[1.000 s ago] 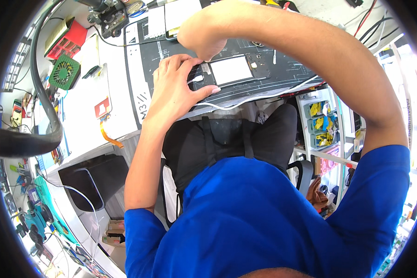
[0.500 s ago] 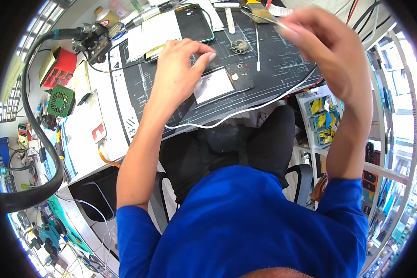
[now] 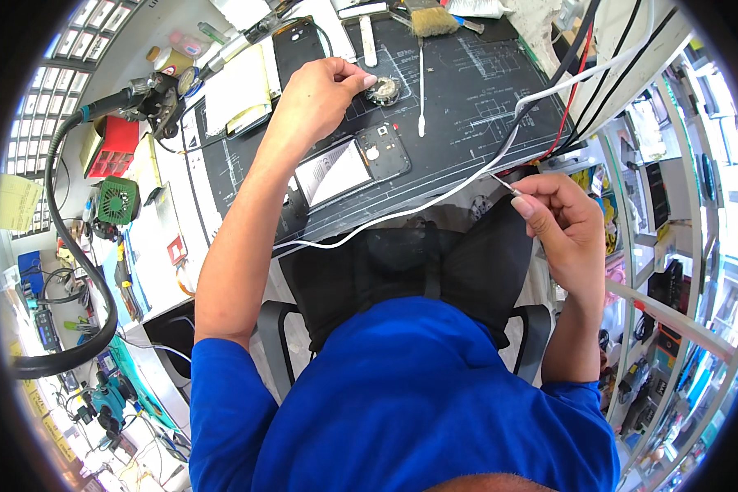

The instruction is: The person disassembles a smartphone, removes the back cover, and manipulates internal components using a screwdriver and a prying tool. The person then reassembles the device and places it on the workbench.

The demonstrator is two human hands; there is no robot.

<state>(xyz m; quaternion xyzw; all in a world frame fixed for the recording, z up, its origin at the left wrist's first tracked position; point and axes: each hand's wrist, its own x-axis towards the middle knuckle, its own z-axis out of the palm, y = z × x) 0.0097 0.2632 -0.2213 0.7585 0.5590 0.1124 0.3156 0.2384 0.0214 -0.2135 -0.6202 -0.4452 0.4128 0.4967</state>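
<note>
My left hand [image 3: 316, 100] is over the mat, thumb and forefinger closed at the near-left rim of a small round metal tin [image 3: 383, 91]. What lies inside the tin is too small to make out. My right hand [image 3: 564, 230] is off the mat's front edge, above my right thigh, pinching slim metal tweezers [image 3: 504, 184] that point up and left. Below the tin an opened phone [image 3: 389, 152] lies on the mat, with its bright silver-white battery area [image 3: 330, 175] on the left. A white-tipped swab [image 3: 421, 123] lies right of the tin.
On the dark work mat [image 3: 476, 82] lie a brush [image 3: 435, 22], a white-handled tool [image 3: 368, 41] and a phone back cover [image 3: 299, 49]. A white cable [image 3: 422, 211] runs along the front edge. At left stand a clamp arm [image 3: 160, 107] and a green fan [image 3: 118, 202].
My right hand has come down from the mat's far right to its front edge, still with the tweezers. My left hand has moved from above the phone to the round tin. The view has shifted.
</note>
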